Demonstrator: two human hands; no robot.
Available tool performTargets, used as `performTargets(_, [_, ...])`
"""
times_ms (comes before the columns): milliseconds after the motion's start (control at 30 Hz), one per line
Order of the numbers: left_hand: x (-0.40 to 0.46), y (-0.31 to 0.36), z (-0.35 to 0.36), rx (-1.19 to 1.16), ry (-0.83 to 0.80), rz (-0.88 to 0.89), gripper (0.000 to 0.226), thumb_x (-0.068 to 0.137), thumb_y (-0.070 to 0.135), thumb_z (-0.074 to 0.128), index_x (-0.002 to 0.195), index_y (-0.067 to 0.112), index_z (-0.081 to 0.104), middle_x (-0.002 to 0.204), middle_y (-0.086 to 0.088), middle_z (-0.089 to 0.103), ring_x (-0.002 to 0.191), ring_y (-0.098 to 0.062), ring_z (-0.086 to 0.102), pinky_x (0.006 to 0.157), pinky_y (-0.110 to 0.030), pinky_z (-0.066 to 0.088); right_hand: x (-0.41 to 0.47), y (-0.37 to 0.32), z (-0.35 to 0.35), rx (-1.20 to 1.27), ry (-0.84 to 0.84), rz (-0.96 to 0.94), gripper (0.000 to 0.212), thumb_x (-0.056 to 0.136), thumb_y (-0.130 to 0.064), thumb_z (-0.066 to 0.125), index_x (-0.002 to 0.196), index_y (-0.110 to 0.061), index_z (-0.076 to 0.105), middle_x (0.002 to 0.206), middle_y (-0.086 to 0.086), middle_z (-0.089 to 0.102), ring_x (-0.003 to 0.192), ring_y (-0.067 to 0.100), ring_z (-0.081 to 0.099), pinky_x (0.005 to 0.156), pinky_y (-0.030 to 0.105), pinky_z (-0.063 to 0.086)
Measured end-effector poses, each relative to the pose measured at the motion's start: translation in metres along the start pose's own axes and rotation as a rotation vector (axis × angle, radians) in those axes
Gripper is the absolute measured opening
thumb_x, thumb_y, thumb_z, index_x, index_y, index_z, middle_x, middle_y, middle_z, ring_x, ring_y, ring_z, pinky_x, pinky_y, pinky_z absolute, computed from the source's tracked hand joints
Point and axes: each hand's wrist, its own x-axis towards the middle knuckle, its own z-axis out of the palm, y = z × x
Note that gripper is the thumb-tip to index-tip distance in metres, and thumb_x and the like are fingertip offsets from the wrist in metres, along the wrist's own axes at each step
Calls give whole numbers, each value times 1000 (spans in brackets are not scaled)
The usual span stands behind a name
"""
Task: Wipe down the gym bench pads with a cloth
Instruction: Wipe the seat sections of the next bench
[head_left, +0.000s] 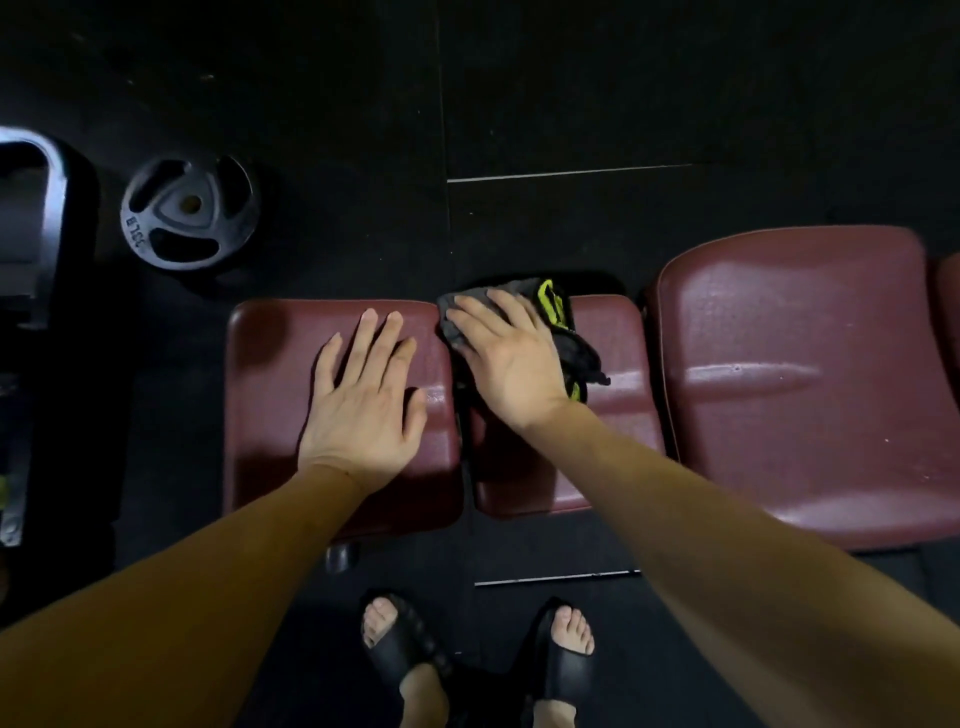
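Three maroon bench pads lie in a row below me. My left hand (363, 400) rests flat, fingers spread, on the left pad (260, 395). My right hand (506, 358) presses flat on a dark grey cloth with yellow-green trim (563, 332), which is bunched on the far end of the narrow middle pad (618, 415), beside the gap between the left and middle pads. The large right pad (800, 384) is glossy, with nothing on it.
A black weight plate (189, 213) lies on the dark rubber floor at the upper left. A grey metal machine frame (31, 218) stands at the far left edge. My sandalled feet (478, 654) stand just in front of the bench.
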Motion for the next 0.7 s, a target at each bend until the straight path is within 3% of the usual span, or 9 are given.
performTargets(100, [-1, 0, 0, -9, 6, 0, 64, 99, 41, 37, 152, 6, 43, 168, -10, 24, 159, -26, 8, 125, -54, 11, -15, 35, -14, -59, -16, -11, 39, 101, -41, 54, 138, -30, 63, 147, -8, 58, 140, 21, 50, 120, 49, 31])
performTargets(167, [0, 0, -1, -18, 1, -1, 63, 99, 41, 37, 152, 6, 43, 169, -10, 23, 159, -25, 6, 126, -54, 10, -36, 74, -30, -118, -30, 120, 43, 100, -44, 52, 141, -33, 59, 151, -8, 54, 143, 20, 46, 120, 51, 29])
performTargets(300, [0, -1, 0, -1, -23, -5, 64, 100, 43, 35, 154, 8, 41, 169, -9, 21, 159, -25, 4, 126, -53, 8, -55, 110, -44, -93, -111, 291, 51, 101, -53, 50, 149, -36, 49, 164, 2, 34, 152, 28, 30, 122, 61, 21])
performTargets(367, [0, -2, -1, -1, -21, -5, 64, 101, 43, 34, 154, 8, 40, 170, -9, 20, 159, -25, 3, 126, -53, 8, -52, 110, -43, -66, -141, 322, 54, 100, -56, 54, 150, -37, 48, 167, 10, 24, 154, 30, 25, 123, 60, 15])
performTargets(433, [0, -2, -1, -1, -19, -4, 64, 101, 42, 34, 155, 9, 40, 170, -9, 20, 159, -25, 3, 126, -53, 8, -46, 108, -41, -92, -131, 310, 53, 100, -57, 53, 148, -34, 50, 162, 13, 34, 148, 33, 34, 121, 58, 23])
performTargets(533, [0, -3, 0, -3, -27, 0, 64, 101, 43, 35, 155, 9, 39, 170, -9, 19, 159, -26, 2, 126, -53, 8, -33, 114, -39, -48, -58, 330, 47, 100, -48, 54, 138, -21, 61, 136, 13, 59, 124, 39, 55, 105, 54, 43])
performTargets(633, [1, -4, 0, -15, -20, 3, 64, 101, 43, 35, 155, 9, 39, 170, -9, 19, 159, -25, 2, 126, -53, 8, -6, 106, -42, 6, 52, 382, 38, 99, -34, 57, 129, -12, 65, 111, 14, 68, 102, 39, 62, 92, 52, 49])
performTargets(700, [1, -4, 0, -22, -21, 5, 64, 100, 43, 35, 155, 9, 40, 170, -9, 19, 159, -25, 3, 126, -53, 8, 5, 83, -35, 62, 64, 188, 35, 96, -28, 62, 127, -11, 67, 107, 12, 71, 97, 38, 64, 88, 51, 50])
